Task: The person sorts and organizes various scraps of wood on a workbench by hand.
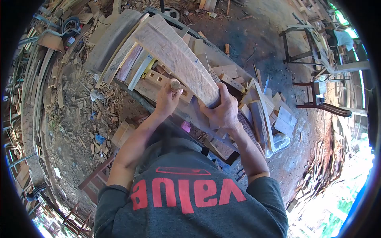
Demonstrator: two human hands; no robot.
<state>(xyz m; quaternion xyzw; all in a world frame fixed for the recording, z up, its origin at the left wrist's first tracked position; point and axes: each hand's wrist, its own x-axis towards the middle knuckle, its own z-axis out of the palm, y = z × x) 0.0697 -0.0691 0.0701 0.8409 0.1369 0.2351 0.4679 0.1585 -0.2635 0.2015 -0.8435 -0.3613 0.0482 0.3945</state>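
A long, thick wooden board (174,57) slants across the workbench from upper left toward my body. My right hand (223,109) is wrapped round its near end. Beside the board's left edge, my left hand (168,99) is closed round a short round wooden piece (175,85), whose end shows above the fingers. Under and beside that hand lies a wooden bar with holes (156,78). Further left, several narrow wooden strips (129,63) lie side by side, with a yellow piece (149,68) next to them.
Wood offcuts (274,115) and a clear plastic bag (279,143) are piled on the bench's right side. A dark curved wooden frame (327,109) stands at the right. Scrap wood (105,144) litters the ground at left, near a pink object (185,126).
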